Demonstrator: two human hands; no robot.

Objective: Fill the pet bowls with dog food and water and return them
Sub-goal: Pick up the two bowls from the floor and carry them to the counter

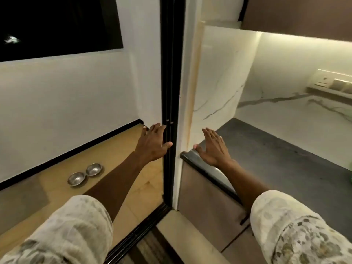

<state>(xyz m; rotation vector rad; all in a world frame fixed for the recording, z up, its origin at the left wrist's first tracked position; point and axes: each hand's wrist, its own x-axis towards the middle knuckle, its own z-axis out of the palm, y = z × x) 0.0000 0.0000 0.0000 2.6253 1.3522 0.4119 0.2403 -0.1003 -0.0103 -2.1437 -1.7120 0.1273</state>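
Closest in, two pale patterned sleeves [62, 231] frame the view, both arms stretched forward over a dark door track [141, 231] in the threshold.

The left hand [153, 142] is spread wide and holds nothing. Its thumb lies against the black door frame [169, 73] and its fingers fan out to the frame's left, probably to steady the person or to push the door aside on the way through.

The right hand [213, 148] is flat, with fingers straight and close together, and is also empty. It sits over the rounded corner of the dark tabletop [276, 159]. Whether the palm presses down or only hovers cannot be told.

Beyond the threshold, to the left, the two steel pet bowls [76, 179] sit side by side on the yellowish floor [123, 145]. Their rims touch or nearly touch, and they stand near the black skirting of the white wall [66, 101]. Both look empty, well apart from either hand. By that, the task has barely begun and fetching them is the likely first step.

Farther back, a dark window [57, 25] sits above them. On the right, sockets [327, 80] are set in the lit marble backsplash behind the tabletop.
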